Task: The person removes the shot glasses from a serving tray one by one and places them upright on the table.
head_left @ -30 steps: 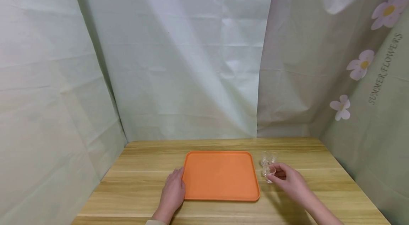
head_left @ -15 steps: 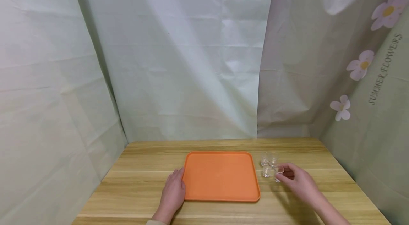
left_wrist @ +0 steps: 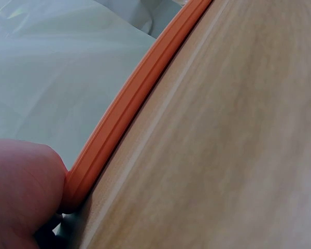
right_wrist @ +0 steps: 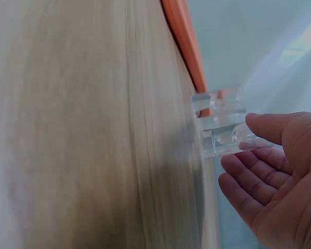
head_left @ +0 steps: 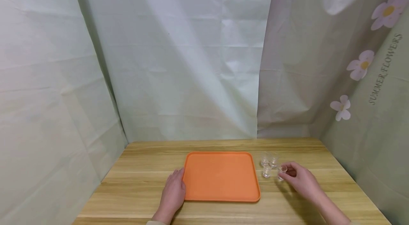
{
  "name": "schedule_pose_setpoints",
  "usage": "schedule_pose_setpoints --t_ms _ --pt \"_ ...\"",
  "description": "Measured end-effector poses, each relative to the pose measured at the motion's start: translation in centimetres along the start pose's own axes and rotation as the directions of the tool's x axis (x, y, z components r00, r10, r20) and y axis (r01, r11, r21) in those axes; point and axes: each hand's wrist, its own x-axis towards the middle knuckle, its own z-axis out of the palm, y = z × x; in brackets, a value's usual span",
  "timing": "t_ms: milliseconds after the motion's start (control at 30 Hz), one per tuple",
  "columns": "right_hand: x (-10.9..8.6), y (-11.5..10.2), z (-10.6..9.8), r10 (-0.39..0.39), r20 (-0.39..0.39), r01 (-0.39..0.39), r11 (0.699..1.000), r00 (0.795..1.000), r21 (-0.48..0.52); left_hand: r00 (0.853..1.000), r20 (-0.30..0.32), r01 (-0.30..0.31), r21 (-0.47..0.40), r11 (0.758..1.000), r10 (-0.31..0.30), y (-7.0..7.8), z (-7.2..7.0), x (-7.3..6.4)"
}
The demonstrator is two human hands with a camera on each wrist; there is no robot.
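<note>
A small clear shot glass [head_left: 281, 175] is held by my right hand [head_left: 300, 180], pinched near its rim between thumb and fingers. In the right wrist view, the thumb lies on the upper part of this glass [right_wrist: 223, 140], which stands with its base at the wooden table. Just left of it are three more shot glasses, one in front [head_left: 266, 171] and two behind [head_left: 265, 159]. My left hand [head_left: 173, 191] rests along the left edge of an orange rectangular tray [head_left: 220, 177]. Up close in the left wrist view, the thumb [left_wrist: 26, 181] touches the tray's rim [left_wrist: 119, 119].
The wooden table [head_left: 140, 175] carries the tray in the middle, with the glasses off its right edge. Pale hanging sheets [head_left: 191, 58] enclose the back and both sides, the right one printed with flowers [head_left: 342, 108].
My right hand has slid the pinched glass to the right, away from the other three, opening a gap. The left hand and tray have stayed put.
</note>
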Motion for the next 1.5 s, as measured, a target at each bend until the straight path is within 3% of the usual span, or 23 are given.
schedule_pose_setpoints --t_ms 333,1500 --pt "1.0 0.8 0.2 0.01 0.015 -0.01 1.0 1.0 -0.008 0.999 0.025 0.027 -0.007 1.0 -0.027 0.0 0.0 0.1" --pt "2.0 0.9 1.2 0.005 0.048 -0.006 1.0 0.999 0.009 1.0 0.011 0.017 -0.007 1.0 -0.017 0.1 -0.2 0.1"
